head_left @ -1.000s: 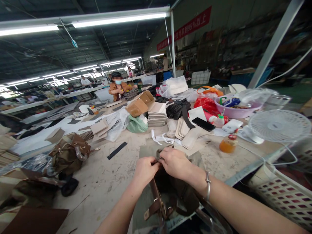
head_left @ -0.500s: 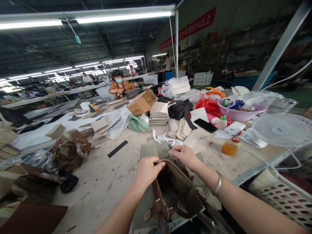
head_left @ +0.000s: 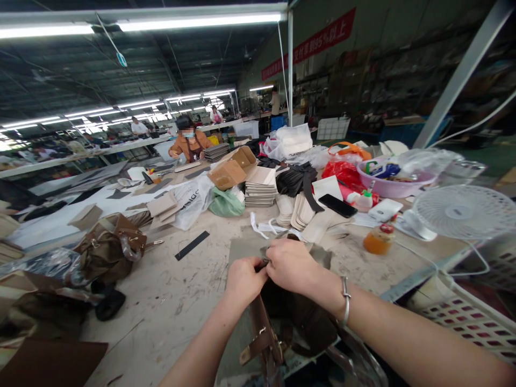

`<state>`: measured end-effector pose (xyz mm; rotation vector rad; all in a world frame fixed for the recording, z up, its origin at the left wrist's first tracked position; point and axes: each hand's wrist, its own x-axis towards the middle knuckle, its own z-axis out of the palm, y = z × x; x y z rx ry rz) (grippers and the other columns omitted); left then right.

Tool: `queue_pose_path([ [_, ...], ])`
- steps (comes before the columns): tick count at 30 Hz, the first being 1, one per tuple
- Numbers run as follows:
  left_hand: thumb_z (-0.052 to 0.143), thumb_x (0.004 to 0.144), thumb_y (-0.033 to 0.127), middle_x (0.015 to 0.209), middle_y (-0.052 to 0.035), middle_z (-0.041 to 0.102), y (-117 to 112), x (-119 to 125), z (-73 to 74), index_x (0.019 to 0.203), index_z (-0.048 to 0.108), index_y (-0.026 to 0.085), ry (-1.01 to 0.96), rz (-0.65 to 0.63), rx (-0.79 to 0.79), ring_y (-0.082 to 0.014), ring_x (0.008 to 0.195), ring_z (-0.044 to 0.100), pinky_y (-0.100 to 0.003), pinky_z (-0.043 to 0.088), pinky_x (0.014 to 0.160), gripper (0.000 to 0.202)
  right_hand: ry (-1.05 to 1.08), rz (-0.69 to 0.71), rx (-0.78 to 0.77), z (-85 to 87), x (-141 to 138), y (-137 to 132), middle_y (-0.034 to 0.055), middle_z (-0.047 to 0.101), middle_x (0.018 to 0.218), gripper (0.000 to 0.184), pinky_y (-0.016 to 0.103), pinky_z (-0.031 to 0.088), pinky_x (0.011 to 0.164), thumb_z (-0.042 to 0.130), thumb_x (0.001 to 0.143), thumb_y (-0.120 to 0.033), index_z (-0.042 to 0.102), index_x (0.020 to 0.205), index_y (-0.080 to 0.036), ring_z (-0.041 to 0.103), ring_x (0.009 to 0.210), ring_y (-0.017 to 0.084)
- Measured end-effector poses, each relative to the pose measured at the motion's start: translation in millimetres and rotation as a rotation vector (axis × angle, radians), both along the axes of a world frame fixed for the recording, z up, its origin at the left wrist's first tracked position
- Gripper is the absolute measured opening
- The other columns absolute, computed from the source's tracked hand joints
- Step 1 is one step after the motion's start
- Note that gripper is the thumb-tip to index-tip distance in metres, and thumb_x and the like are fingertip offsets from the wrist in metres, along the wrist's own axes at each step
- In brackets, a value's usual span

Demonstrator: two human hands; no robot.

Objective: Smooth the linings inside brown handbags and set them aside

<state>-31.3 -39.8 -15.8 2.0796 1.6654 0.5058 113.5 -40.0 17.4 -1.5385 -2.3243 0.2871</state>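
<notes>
A dark brown leather bag point(head_left: 298, 322) with straps and metal buckles lies at the near edge of the worktable point(head_left: 173, 290). My left hand point(head_left: 244, 279) is closed, pinching the bag's top edge. My right hand point(head_left: 294, 266), a silver bangle on its wrist, is closed on the same edge right beside it, the two hands touching. What the fingertips pinch is hidden under them. A grey mat point(head_left: 245, 248) lies beneath the bag.
Another brown bag point(head_left: 108, 247) and clear plastic lie at the left. Card stacks point(head_left: 260, 191), a black phone point(head_left: 337, 205), an orange-filled jar point(head_left: 377, 239), a white fan point(head_left: 459, 210) and a pink basin point(head_left: 393, 185) crowd the right. A masked person point(head_left: 189, 144) works at the far end.
Half a second ago my hands were apart, holding the bag's mouth wide. They have come together again and the top edge is pinched closed.
</notes>
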Motion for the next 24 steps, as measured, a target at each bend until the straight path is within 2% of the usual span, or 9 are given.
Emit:
queue_pose_path([
  [4, 0.056, 0.077, 0.033, 0.072, -0.0017, 0.07, -1.2, -0.2, -1.0, 0.074, 0.072, 0.021, -0.031, -0.022, 0.0, -0.0162, 0.068, 0.059, -0.024, 0.032, 0.058, 0.02, 0.187, -0.107, -0.074, -14.0, 9.2, 4.1, 0.005, 0.066, 0.07, 0.017, 0.026, 0.04, 0.063, 0.051, 0.067, -0.02, 0.068, 0.065, -0.017, 0.059, 0.071, 0.019],
  [7, 0.057, 0.078, 0.036, 0.067, -0.0005, 0.068, -1.7, -2.3, -3.9, 0.073, 0.072, 0.021, -0.036, -0.015, 0.026, -0.0145, 0.063, 0.056, -0.023, 0.029, 0.055, 0.022, 0.357, -0.201, -0.173, -29.0, 23.7, 10.0, 0.0014, 0.063, 0.061, 0.023, 0.022, 0.04, 0.054, 0.047, 0.072, -0.024, 0.067, 0.066, -0.015, 0.057, 0.062, 0.015],
  [11, 0.057, 0.077, 0.038, 0.062, 0.0, 0.065, -1.2, -4.0, -6.6, 0.072, 0.072, 0.02, -0.019, 0.002, 0.029, -0.0131, 0.059, 0.052, -0.023, 0.026, 0.052, 0.024, 0.46, -0.227, -0.248, -37.9, 38.0, 12.1, 0.0013, 0.062, 0.058, 0.032, 0.021, 0.039, 0.049, 0.044, 0.079, -0.031, 0.069, 0.073, -0.012, 0.055, 0.055, 0.014],
  [14, 0.057, 0.078, 0.039, 0.062, 0.0, 0.065, -0.3, -3.6, -7.2, 0.071, 0.072, 0.02, -0.016, 0.001, 0.03, -0.0128, 0.058, 0.052, -0.024, 0.026, 0.052, 0.025, 0.504, -0.167, -0.264, -30.8, 36.5, 8.1, 0.0007, 0.065, 0.063, 0.027, 0.022, 0.042, 0.055, 0.052, 0.077, -0.034, 0.071, 0.075, -0.015, 0.057, 0.061, 0.014],
  [16, 0.057, 0.078, 0.039, 0.064, -0.0006, 0.066, 0.2, -3.2, -7.0, 0.071, 0.072, 0.02, -0.019, -0.001, 0.024, -0.0133, 0.06, 0.053, -0.024, 0.027, 0.053, 0.025, 0.478, -0.105, -0.203, -22.3, 30.6, 5.4, 0.0012, 0.067, 0.072, 0.022, 0.023, 0.043, 0.063, 0.056, 0.075, -0.033, 0.072, 0.075, -0.018, 0.059, 0.07, 0.015],
  [18, 0.056, 0.078, 0.038, 0.067, -0.0015, 0.068, 0.5, -3.0, -6.3, 0.073, 0.072, 0.02, -0.018, -0.006, 0.011, -0.0141, 0.063, 0.055, -0.023, 0.028, 0.054, 0.025, 0.352, -0.057, -0.101, -14.1, 23.4, 3.8, 0.0023, 0.068, 0.077, 0.019, 0.025, 0.042, 0.067, 0.057, 0.075, -0.031, 0.072, 0.074, -0.02, 0.059, 0.074, 0.016],
  [21, 0.055, 0.079, 0.035, 0.071, -0.0024, 0.069, 0.1, -3.0, -4.6, 0.074, 0.072, 0.021, -0.009, -0.019, 0.007, -0.0152, 0.066, 0.058, -0.023, 0.03, 0.056, 0.023, 0.116, -0.06, -0.019, -5.5, 14.7, 3.8, 0.0035, 0.068, 0.076, 0.018, 0.026, 0.04, 0.063, 0.055, 0.073, -0.027, 0.072, 0.072, -0.022, 0.059, 0.071, 0.018],
  [24, 0.056, 0.078, 0.033, 0.075, -0.0029, 0.071, -0.9, -2.1, -2.4, 0.077, 0.072, 0.022, 0.001, -0.011, 0.011, -0.0165, 0.07, 0.061, -0.024, 0.032, 0.058, 0.02, 0.082, -0.095, -0.082, -1.0, 10.8, 5.3, 0.0043, 0.069, 0.075, 0.018, 0.027, 0.038, 0.061, 0.054, 0.067, -0.022, 0.072, 0.07, -0.022, 0.06, 0.071, 0.019],
])
